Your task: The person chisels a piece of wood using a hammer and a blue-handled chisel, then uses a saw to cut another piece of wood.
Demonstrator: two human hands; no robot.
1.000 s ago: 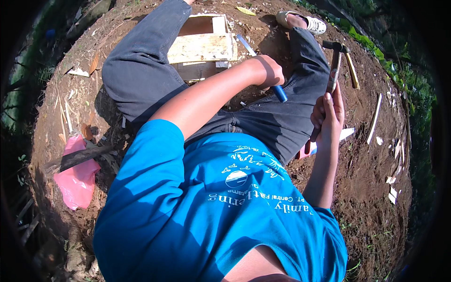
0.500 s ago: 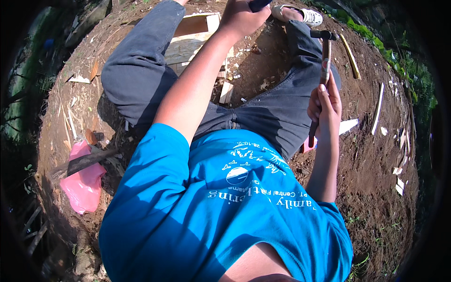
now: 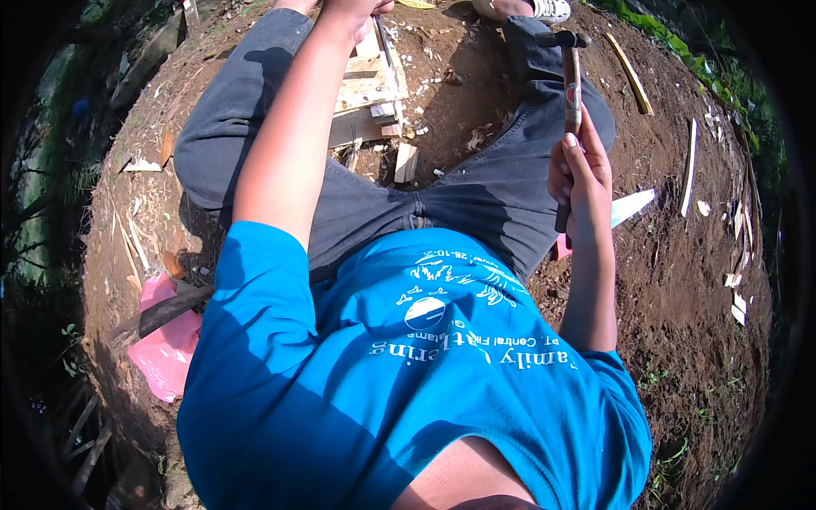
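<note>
Hammer point(image 3: 570, 76) upright in your right hand point(image 3: 580, 174), fist wrapped round handle, head raised above thigh. Left hand point(image 3: 357, 12) presses wooden frame point(image 3: 367, 89) on dirt between legs, steadying it; grip partly cropped.

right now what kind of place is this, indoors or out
Outdoors, likely a rough garden or yard spot used for woodwork: bare brown soil, green plants along the edge, wood offcuts lying about, and a hammer in the right hand.
</note>
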